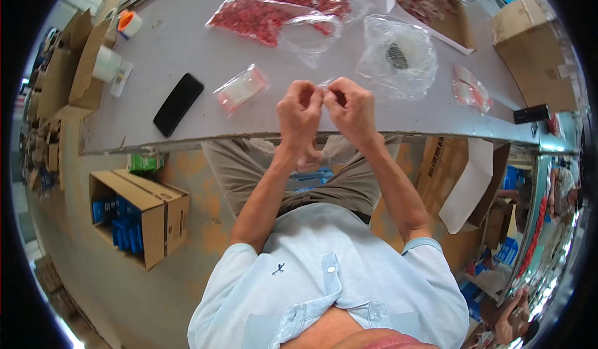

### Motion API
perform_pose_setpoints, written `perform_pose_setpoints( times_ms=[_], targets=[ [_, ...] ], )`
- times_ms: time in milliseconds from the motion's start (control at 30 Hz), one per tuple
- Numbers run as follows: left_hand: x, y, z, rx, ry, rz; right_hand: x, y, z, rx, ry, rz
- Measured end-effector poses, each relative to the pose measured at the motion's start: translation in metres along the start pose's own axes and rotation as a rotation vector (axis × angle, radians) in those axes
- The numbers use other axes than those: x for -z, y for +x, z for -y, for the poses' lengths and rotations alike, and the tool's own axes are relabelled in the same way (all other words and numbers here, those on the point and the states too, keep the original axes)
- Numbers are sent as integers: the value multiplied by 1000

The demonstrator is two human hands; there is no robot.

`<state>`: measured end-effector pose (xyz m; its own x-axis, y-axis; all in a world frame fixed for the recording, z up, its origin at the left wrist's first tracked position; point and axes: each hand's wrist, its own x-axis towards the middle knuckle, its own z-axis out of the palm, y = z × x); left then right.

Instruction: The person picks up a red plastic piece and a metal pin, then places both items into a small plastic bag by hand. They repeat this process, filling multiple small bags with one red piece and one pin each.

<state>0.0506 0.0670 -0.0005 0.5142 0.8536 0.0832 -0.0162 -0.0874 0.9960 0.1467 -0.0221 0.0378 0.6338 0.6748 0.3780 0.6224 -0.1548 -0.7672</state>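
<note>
Grey and smooth, the long worktable [187, 43] runs across the upper part of the view, its front edge just above the seated person's knees, with a worn orange-stained concrete floor below. Both hands meet over that edge. The left hand [299, 111] and the right hand [352, 109] are curled with knuckles up, fingertips pinched together on a small clear plastic bag [326, 84]. Only a sliver of that film shows between the thumbs; what is inside it is hidden by the fingers.

Just beside the left hand lies a small clear zip bag with red edging [242, 88], crinkled and flat. Further left rests a black rectangular phone [178, 104], glossy and face down or dark. Beyond the hands sprawls a large clear plastic bag of small red parts [274, 6], too fine to make out singly. Near the right hand sits a crumpled clear bag with a dark clump inside [398, 56]; that clump is blurred. A stack of small red-edged bags [471, 89] lies well to the right.

At the table's left end stand a white tape roll [107, 63] and an orange-and-white tape roll [129, 22]. On the floor an open brown cardboard box holding blue packets [140, 215] is partly shadowed. Another person's hand [512, 315] shows at the lower right, distorted by the lens edge.
</note>
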Motion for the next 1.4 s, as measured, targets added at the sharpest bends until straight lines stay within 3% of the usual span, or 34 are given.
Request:
perform_pose_setpoints(
  times_ms=[233,500,667,967,1167,1233,1400],
  targets=[
    [2,3,-4,72,-184,98,3,-9,-7,0,-21,11],
    [-2,9,8,-170,9,178,18,-10,-15,74,-16,17],
    [-2,13,7,177,-303,216,19,-5,-13,-41,6,80],
    [2,13,2,159,-292,193,15,-5,-11,-75,-8,119],
    [7,12,10,125,-327,235,20,-4,-17,-241,148,115],
    [8,12,12,122,-287,243,29,0,-25,-37,159,122],
    [15,14,17,65,-225,187,111,71,-69,46,-222,-103]
  ],
)
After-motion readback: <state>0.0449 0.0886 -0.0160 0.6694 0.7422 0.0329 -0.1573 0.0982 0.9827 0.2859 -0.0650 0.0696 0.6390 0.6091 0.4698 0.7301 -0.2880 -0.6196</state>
